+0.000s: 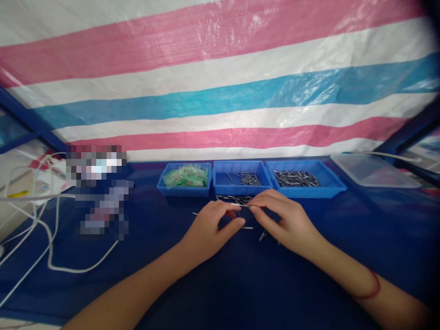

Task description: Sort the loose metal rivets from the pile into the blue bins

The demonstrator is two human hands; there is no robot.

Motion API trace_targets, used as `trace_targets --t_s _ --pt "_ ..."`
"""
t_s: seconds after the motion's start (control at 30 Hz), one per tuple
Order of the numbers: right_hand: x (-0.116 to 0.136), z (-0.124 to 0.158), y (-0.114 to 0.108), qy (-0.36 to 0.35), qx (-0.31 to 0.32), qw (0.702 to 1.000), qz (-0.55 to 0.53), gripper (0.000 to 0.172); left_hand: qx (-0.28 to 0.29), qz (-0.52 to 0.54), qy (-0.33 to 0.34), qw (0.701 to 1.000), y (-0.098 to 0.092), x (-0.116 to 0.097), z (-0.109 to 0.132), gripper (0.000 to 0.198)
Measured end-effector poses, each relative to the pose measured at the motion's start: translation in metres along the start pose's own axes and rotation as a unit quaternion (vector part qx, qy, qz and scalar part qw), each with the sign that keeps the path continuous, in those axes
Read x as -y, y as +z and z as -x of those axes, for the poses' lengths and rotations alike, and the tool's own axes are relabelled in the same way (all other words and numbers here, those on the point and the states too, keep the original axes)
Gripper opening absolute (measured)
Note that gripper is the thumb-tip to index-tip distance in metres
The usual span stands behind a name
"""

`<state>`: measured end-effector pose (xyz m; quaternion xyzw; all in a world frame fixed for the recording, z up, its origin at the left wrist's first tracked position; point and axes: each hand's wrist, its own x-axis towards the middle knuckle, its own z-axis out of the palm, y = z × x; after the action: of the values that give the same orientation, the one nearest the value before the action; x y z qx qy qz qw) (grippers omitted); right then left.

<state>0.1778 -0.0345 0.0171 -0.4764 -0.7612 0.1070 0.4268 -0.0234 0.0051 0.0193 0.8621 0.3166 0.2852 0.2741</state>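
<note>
Trays point(240, 189) sit at twelve o'clock, probably for easy reach, while the right hand point(287, 217) pinches a pin point(245, 206) beside the left hand point(208, 224), whose thumb and forefinger part.

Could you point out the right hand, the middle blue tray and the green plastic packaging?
Right hand point(292, 221): head view, on the back of the hand.
Middle blue tray point(241, 189): head view, on its front wall.
Green plastic packaging point(188, 175): head view, on the middle of its visible heap.

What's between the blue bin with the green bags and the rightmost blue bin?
The middle blue bin, with loose metal pins in it, as the head view shows.
</note>
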Motion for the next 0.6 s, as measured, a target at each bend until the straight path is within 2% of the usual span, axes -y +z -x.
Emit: trace_targets --t_s 0.13,0.27,0.37,0.47,0.53,0.6 --pt "-0.015 -0.005 -0.020 0.014 -0.068 0.995 0.072 0.014 0.051 -0.103 0.017 0.993 0.000 0.005 0.001 0.032" --pt "-0.048 -0.006 -0.041 0.063 -0.181 0.960 0.204 0.017 0.108 -0.190 0.034 0.975 -0.001 0.009 0.002 0.022" --pt "-0.071 -0.005 -0.050 0.096 -0.163 0.931 0.313 0.022 0.127 -0.223 0.033 0.966 -0.001 0.010 0.001 0.018" --pt "-0.077 -0.003 -0.051 0.115 -0.123 0.917 0.361 0.027 0.127 -0.247 0.031 0.960 0.001 0.009 -0.001 0.020" --pt "-0.070 -0.002 -0.047 0.104 -0.118 0.922 0.354 0.028 0.126 -0.270 0.035 0.954 0.003 0.008 -0.001 0.021" --pt "-0.055 -0.001 -0.038 0.066 -0.108 0.940 0.317 0.026 0.122 -0.293 0.042 0.947 0.006 0.008 -0.001 0.023"
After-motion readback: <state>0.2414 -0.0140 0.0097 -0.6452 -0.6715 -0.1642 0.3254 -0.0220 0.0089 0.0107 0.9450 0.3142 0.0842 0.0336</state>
